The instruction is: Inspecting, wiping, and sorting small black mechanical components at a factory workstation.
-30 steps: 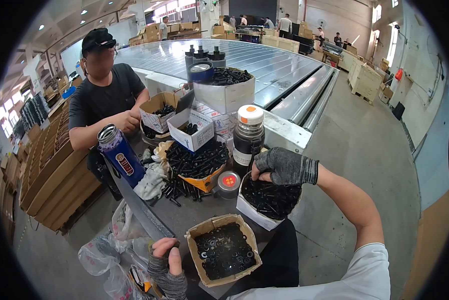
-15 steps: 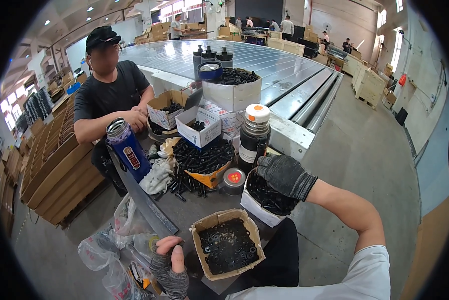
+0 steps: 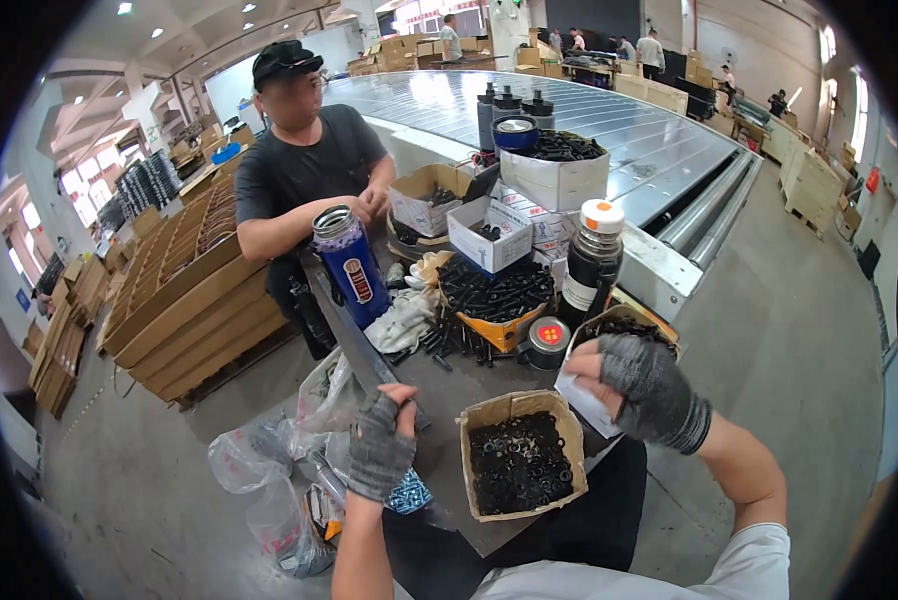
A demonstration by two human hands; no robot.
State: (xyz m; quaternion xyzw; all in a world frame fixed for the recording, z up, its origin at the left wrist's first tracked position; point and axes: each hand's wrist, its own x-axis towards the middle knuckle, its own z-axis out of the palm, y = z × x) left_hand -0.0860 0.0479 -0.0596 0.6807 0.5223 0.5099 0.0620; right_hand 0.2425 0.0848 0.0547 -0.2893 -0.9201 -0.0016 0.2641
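Observation:
My right hand [image 3: 641, 385], in a grey fingerless glove, hovers over a white box of black screws [image 3: 624, 332]; its fingers are curled, and whether they hold screws I cannot tell. My left hand [image 3: 382, 443], gloved the same way, is closed at the near left edge of the dark table [image 3: 439, 385]. A small bag of bluish parts [image 3: 409, 493] lies just under it, and whether the hand grips anything is unclear. Between my hands stands a brown cardboard box of black washers [image 3: 522, 462].
A person in a black shirt [image 3: 304, 170] works across the table at open cardboard boxes [image 3: 429, 197]. A blue flask [image 3: 352, 265], a black bottle [image 3: 591, 262], a red-lidded tin [image 3: 548, 340] and a heap of black bolts [image 3: 494, 290] stand there. Plastic bags [image 3: 269, 460] hang at left.
My right hand has lifted out of the box of screws and drawn back toward me. My view has shifted a little. My left hand stays by the table edge.

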